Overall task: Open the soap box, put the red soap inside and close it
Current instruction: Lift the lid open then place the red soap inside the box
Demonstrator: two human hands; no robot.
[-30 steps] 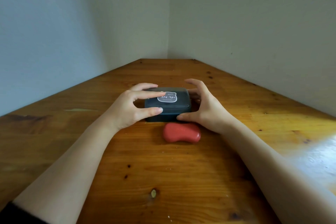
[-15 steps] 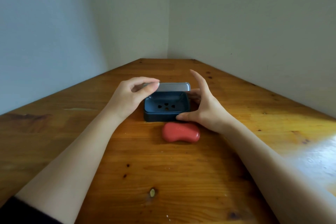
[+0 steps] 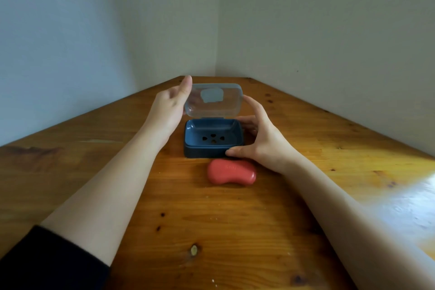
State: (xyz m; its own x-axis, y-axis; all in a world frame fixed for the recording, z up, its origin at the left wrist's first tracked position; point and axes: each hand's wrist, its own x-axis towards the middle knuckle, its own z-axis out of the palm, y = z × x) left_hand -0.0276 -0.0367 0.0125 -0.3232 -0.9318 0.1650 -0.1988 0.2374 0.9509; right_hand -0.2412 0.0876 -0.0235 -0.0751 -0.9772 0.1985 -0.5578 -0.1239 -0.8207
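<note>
A dark blue soap box (image 3: 213, 152) stands open on the wooden table, its inner tray with several drain holes empty. Its translucent hinged lid (image 3: 214, 100) stands upright at the back, a pale sticker on it. My left hand (image 3: 168, 110) holds the lid's left edge, thumb on the top corner. My right hand (image 3: 256, 139) grips the box's right side, thumb on the front right corner and a fingertip against the lid's right edge. The red soap (image 3: 231, 172), a rounded bean-shaped bar, lies flat on the table just in front of the box.
The wooden table (image 3: 211, 231) fills a corner between two plain walls that meet behind the box. Bright light falls on the table's right side.
The box was shut a second ago. My left hand has swung the lid up and back to upright while my right hand kept its grip on the base. The soap has stayed put.
</note>
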